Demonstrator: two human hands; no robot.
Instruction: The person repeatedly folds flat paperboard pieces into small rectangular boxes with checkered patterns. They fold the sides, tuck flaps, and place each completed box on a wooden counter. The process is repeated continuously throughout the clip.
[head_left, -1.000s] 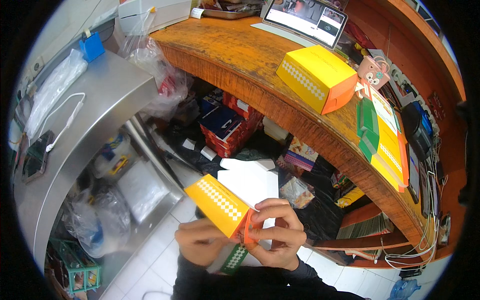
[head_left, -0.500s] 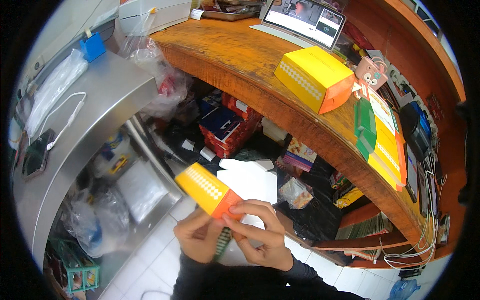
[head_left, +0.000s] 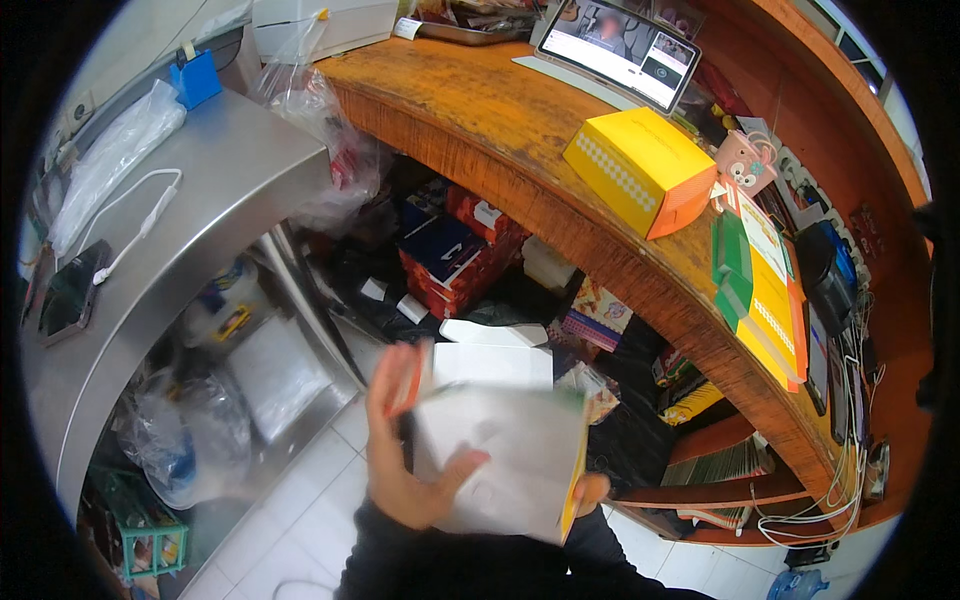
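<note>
The pale-faced cardboard carton with yellow, green and orange edges (head_left: 510, 465) is held up in front of the person, somewhat blurred, its plain greyish-white side facing the camera. The left hand (head_left: 404, 475) is clamped on its left side, thumb pressed against the pale face and fingers stretched up along the edge. The right hand (head_left: 591, 491) meets the yellow right edge; most of it is hidden, so how firmly it grips cannot be told. Just beyond, partly covered in view, is a white carton with open flaps (head_left: 495, 362). Farther off, red boxes (head_left: 432, 286) are stacked beneath the worn orange-brown wooden counter (head_left: 450, 85). On that counter sit a yellow box with white diamonds and an orange end (head_left: 640, 165), flat green, yellow and orange cartons (head_left: 765, 310) and a lit tablet (head_left: 622, 52).
</note>
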